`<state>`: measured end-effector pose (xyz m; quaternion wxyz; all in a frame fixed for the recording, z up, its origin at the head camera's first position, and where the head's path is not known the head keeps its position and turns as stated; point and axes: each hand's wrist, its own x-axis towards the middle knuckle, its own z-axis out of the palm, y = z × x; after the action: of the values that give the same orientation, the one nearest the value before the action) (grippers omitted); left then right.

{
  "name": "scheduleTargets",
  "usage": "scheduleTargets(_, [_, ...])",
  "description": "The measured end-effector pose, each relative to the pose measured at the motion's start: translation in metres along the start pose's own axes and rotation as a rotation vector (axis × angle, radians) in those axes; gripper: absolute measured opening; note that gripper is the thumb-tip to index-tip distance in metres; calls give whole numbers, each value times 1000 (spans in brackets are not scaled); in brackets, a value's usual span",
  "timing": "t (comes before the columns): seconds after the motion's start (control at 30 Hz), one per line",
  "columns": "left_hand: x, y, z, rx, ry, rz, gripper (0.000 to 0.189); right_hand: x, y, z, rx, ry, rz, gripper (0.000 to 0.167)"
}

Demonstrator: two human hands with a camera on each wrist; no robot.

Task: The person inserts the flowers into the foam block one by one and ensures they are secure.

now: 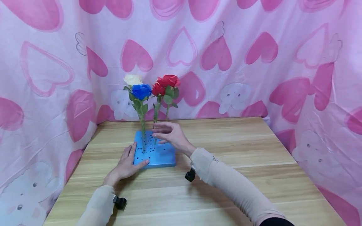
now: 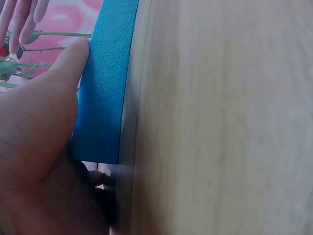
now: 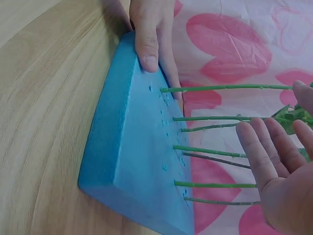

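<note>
A blue foam block (image 1: 162, 158) with many small holes lies on the table. Artificial roses stand in it: a white rose (image 1: 133, 79) behind a blue rose (image 1: 141, 91) on the left, and red roses (image 1: 170, 80) farther right. My left hand (image 1: 125, 164) rests on the block's left side, fingers straight along the edge, thumb on its front corner. Beside the red roses' stems my right hand (image 1: 172, 136) is raised over the block, its fingers extended and nothing gripped. Several green stems (image 3: 215, 119) rise from the holes past its fingertips in the right wrist view.
The wooden table (image 1: 226, 175) stretches around the block, mostly to the right. A pink curtain (image 1: 181, 37) printed with hearts hangs behind the table and along both sides. Small black cameras (image 1: 120, 202) sit on both wrists.
</note>
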<state>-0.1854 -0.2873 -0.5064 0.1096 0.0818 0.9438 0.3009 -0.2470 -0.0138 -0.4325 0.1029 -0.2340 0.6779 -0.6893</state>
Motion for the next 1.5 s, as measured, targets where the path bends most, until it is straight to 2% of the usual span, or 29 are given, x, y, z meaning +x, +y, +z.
scheduleTargets(0.23, [-5,-5,-4,2,-3,-2,123,-10,-4,-8,-6,6,-14,48])
scheduleTargets(0.6, [-13,-15,-12,-11,5,35,120,-28,-12,-32,-47,104,-35,40])
scheduleTargets(0.83, [-16,-24,-20,1,-26,13,120,-43,-14,-51,-93,171,-65,38])
scheduleTargets(1.0, [-25,-28,-24,16,-40,-7,121,-59,-13,-64,-152,230,-59,34])
scheduleTargets(1.07, [-28,-26,-23,41,-7,-6,123,-64,-16,-70,-177,253,-64,32])
scheduleTargets(1.27, [-36,-16,-23,174,192,19,121,-71,-24,-85,-214,292,-78,32])
scheduleTargets(1.5, [-43,3,-23,216,337,29,114,-80,-23,-92,-290,296,-76,45])
